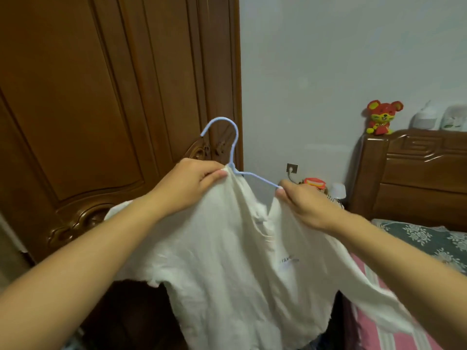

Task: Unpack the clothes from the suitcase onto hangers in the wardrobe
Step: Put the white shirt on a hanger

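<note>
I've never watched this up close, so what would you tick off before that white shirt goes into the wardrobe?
1. Left hand grips the white shirt at the hanger neck: ok.
2. Right hand pinches shirt and blue hanger arm: ok.
3. Right hanger arm covered by the shirt: not ok, bare wire shows.
4. Hook free above the hands: ok.
5. Wardrobe door open: not ok, looks closed.
6. Rail space inside: cannot tell.

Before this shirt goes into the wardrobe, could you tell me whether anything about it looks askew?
Yes: the white shirt sits unevenly on the blue hanger. The left hand pinches fabric at the hook's base, while the hanger's arm toward the right hand is still bare.
</note>
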The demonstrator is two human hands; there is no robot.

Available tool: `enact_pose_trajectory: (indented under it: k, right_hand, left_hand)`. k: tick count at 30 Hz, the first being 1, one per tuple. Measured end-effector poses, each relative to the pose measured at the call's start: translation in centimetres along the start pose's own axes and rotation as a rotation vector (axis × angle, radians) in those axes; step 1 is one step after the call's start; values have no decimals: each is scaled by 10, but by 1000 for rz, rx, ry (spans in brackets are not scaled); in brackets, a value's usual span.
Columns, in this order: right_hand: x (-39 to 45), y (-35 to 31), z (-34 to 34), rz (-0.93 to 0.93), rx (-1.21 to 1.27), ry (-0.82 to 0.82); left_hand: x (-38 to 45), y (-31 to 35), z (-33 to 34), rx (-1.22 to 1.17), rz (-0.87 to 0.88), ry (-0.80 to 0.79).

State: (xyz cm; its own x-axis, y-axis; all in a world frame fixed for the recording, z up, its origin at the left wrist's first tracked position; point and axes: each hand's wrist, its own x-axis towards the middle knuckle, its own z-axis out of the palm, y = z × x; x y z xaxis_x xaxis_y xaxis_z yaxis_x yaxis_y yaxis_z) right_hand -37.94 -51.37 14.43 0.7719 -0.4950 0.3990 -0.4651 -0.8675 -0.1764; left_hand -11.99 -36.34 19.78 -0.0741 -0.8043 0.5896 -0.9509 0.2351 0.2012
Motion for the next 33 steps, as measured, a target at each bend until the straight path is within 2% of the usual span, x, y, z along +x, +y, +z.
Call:
enact_pose_trajectory:
  k: [4,7,9,10,13,15,18,21,22,24,25,27,28,30,33]
  right_hand:
    - [17,-27,3,-113,63,101]
    - [10,-9,-4,-88,69,168]
    - [-1,18,-10,7,129,234]
    - [-5,31,-12,34,156,279]
    - [-6,44,-23,48,218,366]
    - [-4,47,-31,58,206,358]
    - [-9,61,-39,39,130,342]
    - [-18,73,-39,41,155,353]
    - [-18,71,-38,38,178,351]
    - [-13,59,-35,25,211,331]
    - [-10,50,-33,16,220,314]
    - [-3,31,-31,-10,252,274]
    - [-1,25,-31,-34,269,261]
    - [-2,23,-31,-58,285,272]
    - [-27,60,-13,125,255,254]
  left_hand:
    - [11,24,21,31,41,-116]
    - [-4,11,13,215,-17,21]
    - [-25,-12,-1,294,-155,141]
    - [-36,-21,-4,261,-246,178]
    - [-59,-24,14,-132,-514,166]
    - [-73,-24,35,-239,-567,195]
    - [-84,-54,30,-89,-641,330]
    - [-72,-78,4,105,-789,246]
    - [-64,-72,-1,155,-764,290]
    - [-39,-32,0,168,-481,379]
    - [-24,-4,5,153,-320,322]
    - [-2,43,26,226,-126,61]
    - [3,54,38,310,-65,-18]
    - [8,55,50,404,11,28]
    - [5,37,48,364,-7,121]
